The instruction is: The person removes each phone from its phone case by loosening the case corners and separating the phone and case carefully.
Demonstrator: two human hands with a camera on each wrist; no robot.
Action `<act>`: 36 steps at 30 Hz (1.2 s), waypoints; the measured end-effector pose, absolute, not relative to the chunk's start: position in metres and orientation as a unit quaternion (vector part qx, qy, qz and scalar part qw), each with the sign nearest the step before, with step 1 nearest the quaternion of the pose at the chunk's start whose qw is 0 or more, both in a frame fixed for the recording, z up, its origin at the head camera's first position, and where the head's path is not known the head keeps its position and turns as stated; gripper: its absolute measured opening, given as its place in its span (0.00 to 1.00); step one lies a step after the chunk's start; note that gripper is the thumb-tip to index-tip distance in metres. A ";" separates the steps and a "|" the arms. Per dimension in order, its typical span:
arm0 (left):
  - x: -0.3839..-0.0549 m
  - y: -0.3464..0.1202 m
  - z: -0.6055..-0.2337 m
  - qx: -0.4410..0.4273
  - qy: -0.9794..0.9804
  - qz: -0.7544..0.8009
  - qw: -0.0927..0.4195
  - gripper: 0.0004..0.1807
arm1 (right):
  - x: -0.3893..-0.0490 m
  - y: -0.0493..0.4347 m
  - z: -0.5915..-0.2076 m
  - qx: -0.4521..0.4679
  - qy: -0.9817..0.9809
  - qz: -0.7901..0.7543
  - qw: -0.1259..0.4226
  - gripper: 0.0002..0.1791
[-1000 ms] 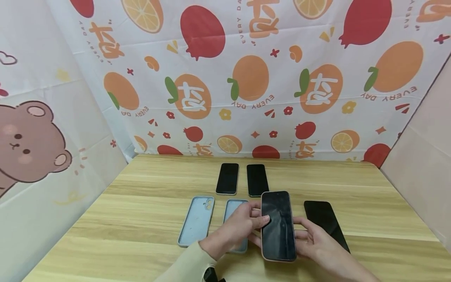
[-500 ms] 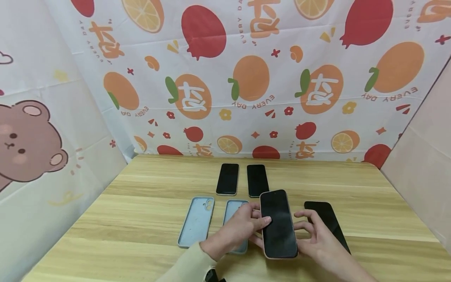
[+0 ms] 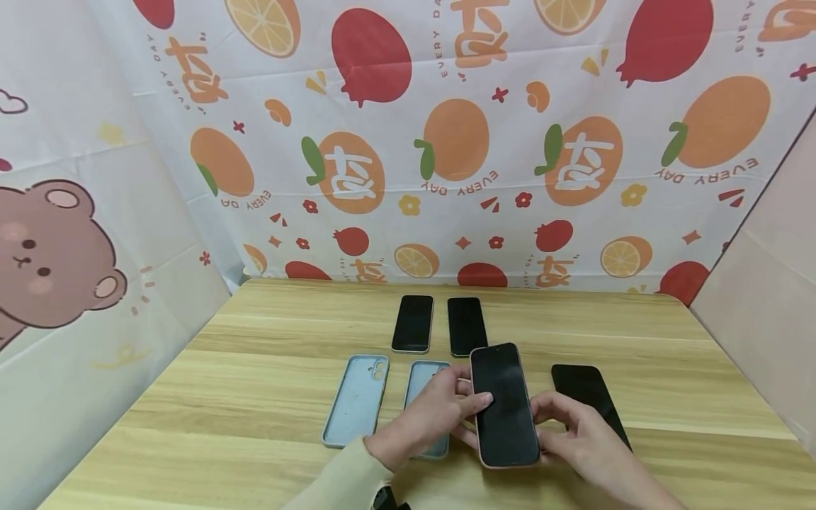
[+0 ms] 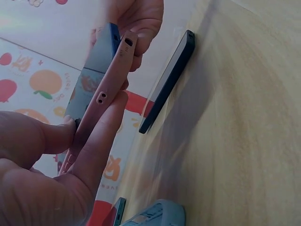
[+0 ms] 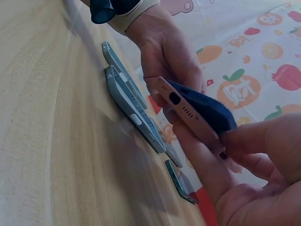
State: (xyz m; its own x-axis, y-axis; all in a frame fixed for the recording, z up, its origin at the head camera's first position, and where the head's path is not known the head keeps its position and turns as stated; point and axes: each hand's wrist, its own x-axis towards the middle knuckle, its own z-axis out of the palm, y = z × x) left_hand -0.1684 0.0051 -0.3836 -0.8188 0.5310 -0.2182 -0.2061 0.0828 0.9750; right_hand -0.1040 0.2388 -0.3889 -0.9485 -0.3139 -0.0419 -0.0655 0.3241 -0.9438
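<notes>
A dark-screened smartphone (image 3: 506,414), dark blue along its side, sits in a pink phone case (image 4: 106,89) above the table, screen up. At the charging-port end the phone's blue edge (image 5: 209,106) stands out of the case, tilted against the case's rim (image 5: 188,113). My left hand (image 3: 433,407) holds case and phone together, thumb on the screen's side and fingers behind. My right hand (image 3: 586,443) pinches the near right corner, thumb and fingers at the phone and case edge. A light blue case (image 3: 417,382) lies partly hidden under my left hand.
Another light blue case (image 3: 355,400) lies to the left, inside up. Two dark phones (image 3: 413,324) lie side by side at the back. A larger black phone (image 3: 589,393) lies on the right, partly behind my right hand. A fruit-print cloth (image 3: 455,142) hangs behind the wooden table (image 3: 255,382).
My right hand's fingers came away from the phone's right side, then closed on its near right corner. The phone has tilted slightly; my left hand keeps its hold.
</notes>
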 end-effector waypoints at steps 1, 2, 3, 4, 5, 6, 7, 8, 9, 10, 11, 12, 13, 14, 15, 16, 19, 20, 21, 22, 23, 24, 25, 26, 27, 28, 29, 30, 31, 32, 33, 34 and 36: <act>-0.168 0.005 -0.384 0.117 0.682 0.668 0.274 0.24 | -0.104 0.239 -0.389 -0.115 0.802 -0.574 0.117 0.13; -0.168 0.006 -0.384 0.114 0.683 0.669 0.271 0.24 | -0.104 0.240 -0.389 -0.113 0.798 -0.579 0.124 0.13; -0.167 0.006 -0.385 0.111 0.684 0.669 0.268 0.24 | -0.105 0.241 -0.389 -0.115 0.791 -0.586 0.132 0.14; -0.167 0.006 -0.385 0.107 0.686 0.669 0.265 0.24 | -0.105 0.241 -0.389 -0.116 0.790 -0.586 0.136 0.14; -0.167 0.006 -0.385 0.104 0.687 0.669 0.263 0.24 | -0.105 0.242 -0.389 -0.114 0.791 -0.585 0.139 0.14; -0.167 0.006 -0.385 0.102 0.689 0.668 0.262 0.24 | -0.105 0.242 -0.389 -0.113 0.787 -0.589 0.146 0.14; -0.167 0.006 -0.385 0.101 0.690 0.667 0.262 0.24 | -0.105 0.243 -0.389 -0.112 0.786 -0.589 0.150 0.15; -0.167 0.005 -0.386 0.101 0.693 0.664 0.262 0.24 | -0.105 0.243 -0.389 -0.112 0.787 -0.588 0.150 0.15; -0.168 0.005 -0.386 0.102 0.695 0.661 0.262 0.23 | -0.105 0.242 -0.389 -0.113 0.789 -0.585 0.148 0.16; -0.168 0.005 -0.386 0.103 0.698 0.659 0.262 0.23 | -0.105 0.242 -0.389 -0.110 0.794 -0.579 0.145 0.16; -0.168 0.005 -0.386 0.104 0.700 0.657 0.262 0.23 | -0.105 0.242 -0.389 -0.109 0.795 -0.579 0.144 0.17; -0.168 0.005 -0.386 0.105 0.702 0.655 0.261 0.23 | -0.105 0.242 -0.389 -0.110 0.791 -0.584 0.145 0.18; -0.168 0.004 -0.386 0.105 0.703 0.653 0.261 0.23 | -0.105 0.242 -0.389 -0.112 0.788 -0.587 0.146 0.18; -0.168 0.004 -0.386 0.105 0.706 0.651 0.259 0.23 | -0.106 0.241 -0.389 -0.112 0.787 -0.589 0.148 0.19; -0.168 0.004 -0.386 0.105 0.707 0.650 0.258 0.23 | -0.106 0.242 -0.389 -0.110 0.784 -0.591 0.152 0.19; -0.167 0.004 -0.386 0.106 0.707 0.650 0.257 0.23 | -0.106 0.242 -0.390 -0.112 0.780 -0.596 0.155 0.19; -0.166 0.003 -0.384 0.113 0.702 0.654 0.258 0.24 | -0.107 0.242 -0.391 -0.098 0.765 -0.613 0.171 0.19; -0.166 0.003 -0.383 0.116 0.696 0.659 0.260 0.25 | -0.107 0.243 -0.392 -0.093 0.766 -0.613 0.171 0.19; -0.166 0.002 -0.383 0.118 0.690 0.664 0.263 0.26 | -0.107 0.243 -0.393 -0.088 0.765 -0.615 0.172 0.19; -0.166 0.002 -0.382 0.120 0.684 0.669 0.266 0.27 | -0.107 0.244 -0.394 -0.082 0.765 -0.615 0.170 0.19; -0.166 0.002 -0.382 0.122 0.678 0.673 0.270 0.28 | -0.108 0.244 -0.394 -0.071 0.766 -0.615 0.171 0.20; -0.166 0.002 -0.382 0.124 0.671 0.678 0.273 0.28 | -0.108 0.245 -0.394 -0.062 0.766 -0.617 0.172 0.21; -0.166 0.002 -0.382 0.124 0.665 0.683 0.276 0.29 | -0.108 0.245 -0.395 -0.056 0.766 -0.617 0.173 0.22; -0.166 0.002 -0.382 0.126 0.662 0.685 0.277 0.30 | -0.108 0.246 -0.395 -0.050 0.764 -0.618 0.176 0.23; -0.166 0.002 -0.382 0.127 0.660 0.687 0.278 0.30 | -0.109 0.246 -0.395 -0.046 0.763 -0.620 0.179 0.25; -0.166 0.002 -0.382 0.129 0.658 0.688 0.278 0.30 | -0.109 0.246 -0.394 -0.045 0.761 -0.620 0.182 0.26; -0.166 0.002 -0.382 0.131 0.655 0.690 0.278 0.30 | -0.110 0.247 -0.394 -0.045 0.758 -0.623 0.187 0.27; -0.166 0.003 -0.383 0.134 0.653 0.691 0.279 0.30 | -0.110 0.247 -0.394 -0.049 0.756 -0.625 0.191 0.28; -0.166 0.003 -0.383 0.136 0.652 0.691 0.280 0.30 | -0.110 0.248 -0.394 -0.054 0.754 -0.626 0.194 0.28; -0.166 0.002 -0.383 0.137 0.651 0.692 0.280 0.30 | -0.111 0.249 -0.395 -0.059 0.751 -0.627 0.196 0.28; -0.166 0.002 -0.383 0.138 0.651 0.692 0.281 0.30 | -0.111 0.249 -0.395 -0.064 0.750 -0.627 0.198 0.27; -0.167 0.002 -0.383 0.138 0.650 0.692 0.282 0.30 | -0.111 0.250 -0.396 -0.071 0.749 -0.629 0.198 0.26; -0.167 0.001 -0.384 0.136 0.651 0.691 0.285 0.30 | -0.112 0.249 -0.397 -0.082 0.745 -0.632 0.198 0.25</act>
